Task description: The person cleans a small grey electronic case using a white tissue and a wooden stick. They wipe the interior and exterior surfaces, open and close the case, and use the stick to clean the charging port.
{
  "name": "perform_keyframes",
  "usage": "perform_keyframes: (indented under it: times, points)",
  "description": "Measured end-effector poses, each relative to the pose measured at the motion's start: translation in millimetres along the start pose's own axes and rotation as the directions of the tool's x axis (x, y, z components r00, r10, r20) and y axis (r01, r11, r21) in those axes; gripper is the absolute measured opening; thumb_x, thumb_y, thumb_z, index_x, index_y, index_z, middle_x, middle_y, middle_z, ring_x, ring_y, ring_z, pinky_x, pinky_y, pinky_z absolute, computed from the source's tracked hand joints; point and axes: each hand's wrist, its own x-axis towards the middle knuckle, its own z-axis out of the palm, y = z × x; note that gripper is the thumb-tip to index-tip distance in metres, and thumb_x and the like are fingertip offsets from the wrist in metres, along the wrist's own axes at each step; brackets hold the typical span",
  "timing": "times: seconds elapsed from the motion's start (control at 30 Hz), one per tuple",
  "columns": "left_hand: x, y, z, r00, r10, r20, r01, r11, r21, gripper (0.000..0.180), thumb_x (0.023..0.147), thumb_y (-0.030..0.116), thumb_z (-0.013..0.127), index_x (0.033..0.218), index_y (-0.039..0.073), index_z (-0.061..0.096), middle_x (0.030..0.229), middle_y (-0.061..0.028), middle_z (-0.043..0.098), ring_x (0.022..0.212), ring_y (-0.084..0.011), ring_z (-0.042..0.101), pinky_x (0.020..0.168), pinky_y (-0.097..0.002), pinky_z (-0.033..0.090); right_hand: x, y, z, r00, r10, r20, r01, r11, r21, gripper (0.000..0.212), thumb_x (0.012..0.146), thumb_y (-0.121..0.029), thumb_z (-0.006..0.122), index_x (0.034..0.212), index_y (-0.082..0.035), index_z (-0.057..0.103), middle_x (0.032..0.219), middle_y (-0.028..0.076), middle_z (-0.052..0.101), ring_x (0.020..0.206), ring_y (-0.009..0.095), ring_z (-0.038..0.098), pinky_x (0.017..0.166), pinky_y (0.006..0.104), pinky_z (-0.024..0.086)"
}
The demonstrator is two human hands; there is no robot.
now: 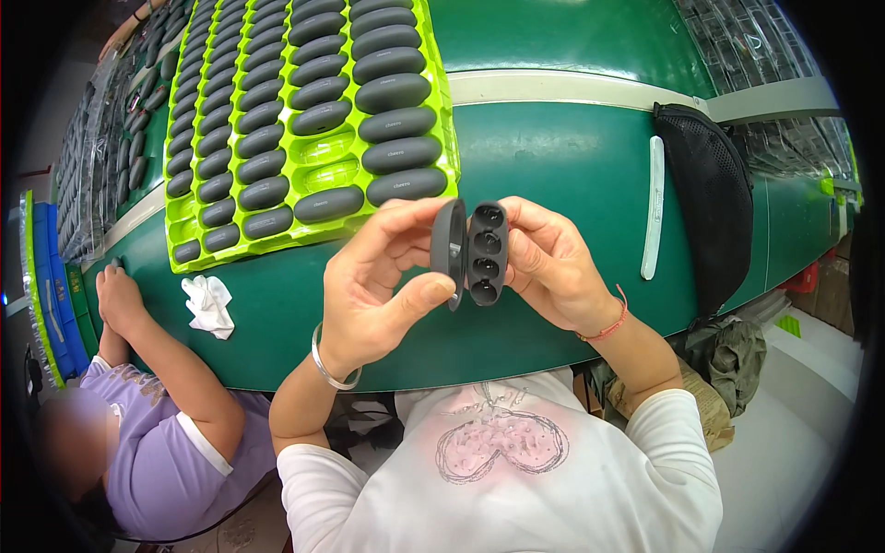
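Over a green table (544,157), a worker's hands are grasping an open dark-grey case (486,256) nr ctr of view: L hand (369,276) is clasping the lid (449,238) btwn thumb & fingers, while R hand (558,267) is holding the base, its four round cups facing the cam. The one pc is keeping both hands busy.

Just beyond L hand, a lime tray (450,138) is filling the table's upper L, its rows of similar dark cases (329,205) lining up w/ two bare pockets (325,173) showing among them. The tray's near R corner is sitting close behind the lid, standing in the way on that side. A crumpled white tissue (209,306) is lying in front of the tray, L of L hand. Farther L, a co-worker in a lilac shirt (180,470) is sitting at the table, a hand (120,300) showing beside the tray.

To the R, a pale stick (654,208) is lying beside a black mesh pouch (708,203), both staying apart from R hand. A whitish rail (572,88) is crossing the table behind, & see-through plastic (784,147) is stacking up at upper R.

Open room: green surface is stretching btwn tray & stick, ahead of R hand. The near edge is running under the forearms, close to the worker's white shirt (502,488).
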Motion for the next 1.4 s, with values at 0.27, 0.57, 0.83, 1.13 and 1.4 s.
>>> perform_keyframes:
  times: [0.27,0.57,0.83,1.13,1.4]
  points:
    - [-3.2,-1.0,-4.2,0.994,0.084,-0.065,-0.079,0.994,0.072,0.044,0.086,0.014,0.069,0.121,-0.009,0.053,0.112,-0.0137,0.058,0.1,-0.0196,0.06,0.089,-0.0318,0.049,0.9,4.0,2.4,0.999,-0.004,0.042,0.001,0.998,0.059,0.032,0.092,-0.019,0.061,0.117,-0.003,0.05,0.116,0.008,0.055,0.108,0.017,0.057,0.094,0.0377,0.05]
    - [-6.3,0.8,-6.4,0.99,0.101,-0.095,-0.094,0.992,0.081,0.038,0.093,0.025,0.061,0.112,-0.007,0.059,0.105,-0.0117,0.06,0.093,-0.0158,0.06,0.082,-0.0289,0.051,-0.4,9.7,-4.4,0.996,-0.058,0.067,0.073,0.966,-0.25,0.035,0.082,0.0,0.07,0.112,-0.001,0.052,0.115,0.007,0.055,0.109,0.016,0.054,0.092,0.0334,0.05]
    - [-7.1,2.0,-4.9,0.981,0.048,-0.186,-0.01,0.979,0.201,0.029,0.096,0.021,0.056,0.107,-0.004,0.065,0.092,-0.0057,0.062,0.075,-0.008,0.054,0.065,-0.0212,0.045,-1.7,7.3,-1.7,0.999,-0.009,0.038,0.016,0.983,-0.182,0.035,0.077,0.005,0.073,0.105,-0.003,0.053,0.114,0.006,0.054,0.107,0.015,0.054,0.09,0.0303,0.05]
    - [-8.1,-3.6,-3.6,0.972,0.119,-0.201,-0.072,0.971,0.229,0.032,0.094,0.024,0.06,0.11,-0.004,0.063,0.094,-0.0057,0.064,0.065,-0.0054,0.048,0.06,-0.0191,0.04,0.1,8.7,-2.4,0.992,-0.093,0.09,0.111,0.967,-0.228,0.034,0.077,0.007,0.071,0.103,-0.001,0.051,0.116,0.01,0.053,0.108,0.017,0.055,0.092,0.0335,0.049]
    - [-14.2,-6.7,3.6,0.993,0.015,-0.114,0.004,0.986,0.165,0.041,0.09,0.019,0.063,0.119,-0.007,0.052,0.093,-0.0093,0.064,0.063,-0.0044,0.051,0.055,-0.0179,0.041,-0.7,13.7,-0.6,0.936,-0.347,0.061,0.342,0.853,-0.395,0.028,0.082,0.004,0.067,0.104,0.0,0.051,0.118,0.016,0.054,0.109,0.02,0.056,0.092,0.0348,0.05]
